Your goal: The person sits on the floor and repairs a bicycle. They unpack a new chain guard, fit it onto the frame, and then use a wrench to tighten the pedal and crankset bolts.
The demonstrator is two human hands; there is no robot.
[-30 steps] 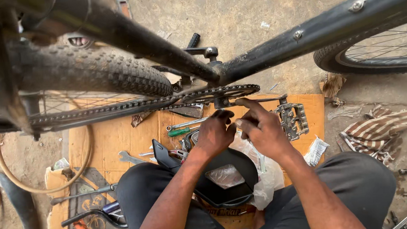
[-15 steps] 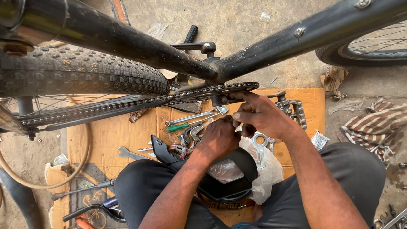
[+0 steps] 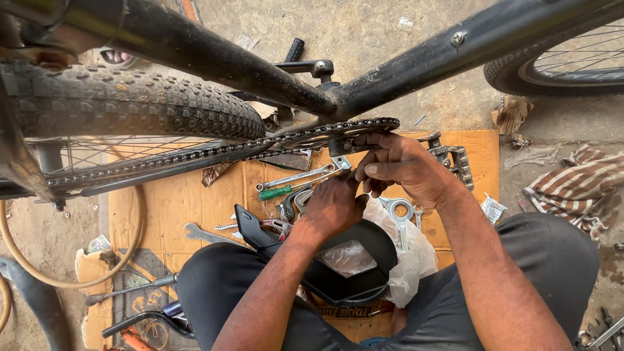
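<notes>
the person sits low on the floor under a black bicycle frame (image 3: 466,41), looking down at both hands by the crank area. the right hand (image 3: 402,169) is curled with its fingers closed around the small metal part just under the chainring (image 3: 346,131), thumb pointing left; what exactly sits inside the grip is hidden by the fingers. the left hand (image 3: 334,207) is bunched into a loose fist just beside and below the right, knuckles up, touching it; whether it holds anything cannot be told. the chain (image 3: 175,159) runs left from the chainring, past the knobby rear tyre (image 3: 132,101). a crank arm (image 3: 302,67) with a pedal stub sticks out above the frame joint.

under the hands lies a sheet of orange cardboard (image 3: 179,202) with tools on it: a green-handled screwdriver (image 3: 277,192), a long spanner (image 3: 298,177), another spanner (image 3: 208,236) further left, and a metal pedal (image 3: 455,159) near the right wrist. a black bicycle saddle (image 3: 334,260) rests on the person's lap with a white plastic bag (image 3: 409,253) beside it. a striped cloth (image 3: 590,177) lies on the floor to the right.
</notes>
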